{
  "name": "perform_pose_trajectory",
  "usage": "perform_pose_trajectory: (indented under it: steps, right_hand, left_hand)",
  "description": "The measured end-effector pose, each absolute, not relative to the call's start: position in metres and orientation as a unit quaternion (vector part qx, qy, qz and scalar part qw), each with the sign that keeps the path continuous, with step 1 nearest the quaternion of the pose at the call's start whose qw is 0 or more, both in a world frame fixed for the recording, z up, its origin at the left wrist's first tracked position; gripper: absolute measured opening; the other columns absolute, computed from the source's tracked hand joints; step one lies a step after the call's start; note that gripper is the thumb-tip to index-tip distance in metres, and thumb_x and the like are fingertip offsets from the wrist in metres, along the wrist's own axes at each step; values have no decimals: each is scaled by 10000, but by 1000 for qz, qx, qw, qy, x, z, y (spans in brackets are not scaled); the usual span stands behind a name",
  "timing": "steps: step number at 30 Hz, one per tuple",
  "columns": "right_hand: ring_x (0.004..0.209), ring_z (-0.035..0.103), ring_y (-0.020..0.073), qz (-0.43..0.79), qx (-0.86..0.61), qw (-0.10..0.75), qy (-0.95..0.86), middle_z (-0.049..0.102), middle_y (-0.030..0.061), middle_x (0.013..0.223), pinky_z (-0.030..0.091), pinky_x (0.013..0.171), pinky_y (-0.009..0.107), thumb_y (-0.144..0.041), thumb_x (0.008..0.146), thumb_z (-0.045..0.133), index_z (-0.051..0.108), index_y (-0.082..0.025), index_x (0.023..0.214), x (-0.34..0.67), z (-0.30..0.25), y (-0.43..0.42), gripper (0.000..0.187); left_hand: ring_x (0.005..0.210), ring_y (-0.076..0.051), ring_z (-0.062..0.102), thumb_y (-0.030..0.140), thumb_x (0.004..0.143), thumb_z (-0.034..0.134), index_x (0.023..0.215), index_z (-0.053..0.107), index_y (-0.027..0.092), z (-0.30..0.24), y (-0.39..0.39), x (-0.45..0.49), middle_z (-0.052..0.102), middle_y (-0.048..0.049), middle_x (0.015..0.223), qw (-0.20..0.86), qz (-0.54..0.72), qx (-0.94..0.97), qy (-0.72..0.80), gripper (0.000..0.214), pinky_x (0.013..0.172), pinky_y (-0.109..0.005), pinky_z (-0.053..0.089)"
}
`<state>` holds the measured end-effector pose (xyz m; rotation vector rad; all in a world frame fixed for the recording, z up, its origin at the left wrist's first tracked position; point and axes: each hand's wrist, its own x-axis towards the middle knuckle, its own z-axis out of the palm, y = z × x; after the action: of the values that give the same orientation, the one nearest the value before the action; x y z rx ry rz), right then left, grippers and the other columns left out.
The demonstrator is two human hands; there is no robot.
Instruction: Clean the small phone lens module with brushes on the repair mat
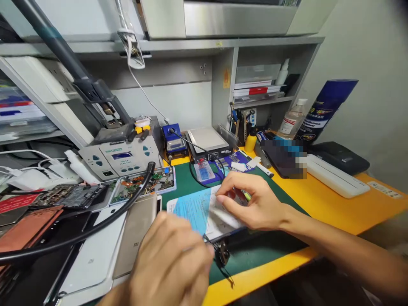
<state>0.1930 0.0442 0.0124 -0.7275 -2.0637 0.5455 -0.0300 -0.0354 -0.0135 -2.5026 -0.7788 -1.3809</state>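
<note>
My left hand [172,263] is close to the camera and blurred, fingers curled together at the near edge of a flat phone screen panel [194,208] covered with light blue film. A small dark part with a thin cable [222,253] hangs just beside its fingertips. My right hand [255,202] rests on the panel's right side, fingers pinched round a thin tool with a yellow-green tip [246,195]. The panel lies on a green work mat [255,250].
A rework station [119,157] and its black hose [95,225] stand at the left, beside a parts tray [143,185] and phone back covers [134,238]. A hot plate [207,142], bottles [291,119] and a white keyboard [334,176] sit on the yellow bench behind.
</note>
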Motion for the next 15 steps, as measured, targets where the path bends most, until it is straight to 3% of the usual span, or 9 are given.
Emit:
perform_pose_trajectory:
  steps: [2, 3, 8, 15]
  right_hand:
    - [602, 529, 134, 203, -309, 445, -816, 630, 17, 685, 408, 549, 261, -136, 819, 647, 676, -152, 758, 196, 14, 49, 70]
    - [587, 518, 127, 195, -319, 454, -809, 620, 11, 685, 399, 536, 257, -143, 834, 639, 672, -149, 771, 197, 14, 52, 72]
    - [608, 551, 125, 149, -317, 466, -812, 622, 1, 705, 438, 569, 255, -161, 862, 649, 651, -151, 765, 200, 10, 60, 98]
    - [705, 636, 141, 110, -280, 457, -837, 663, 1, 827, 549, 683, 313, -348, 980, 616, 652, -151, 881, 200, -1, 63, 223]
  left_hand:
    - [673, -147, 549, 67, 791, 681, 771, 607, 193, -22, -56, -29, 619, 17, 684, 143, -388, -879, -239, 147, 628, -322, 434]
    - [682, -166, 563, 103, 808, 673, 855, 658, 175, -25, -63, -29, 652, -8, 714, 162, -349, -890, -247, 87, 611, -336, 427]
    - [730, -239, 568, 92, 808, 629, 1059, 682, 93, -18, -62, -26, 661, -83, 795, 211, -226, -914, -261, 257, 668, -408, 400]
    - [671, -222, 446, 77, 876, 512, 1022, 686, 65, -11, -41, -19, 590, -79, 717, 239, -191, -925, -226, 227, 639, -386, 320]
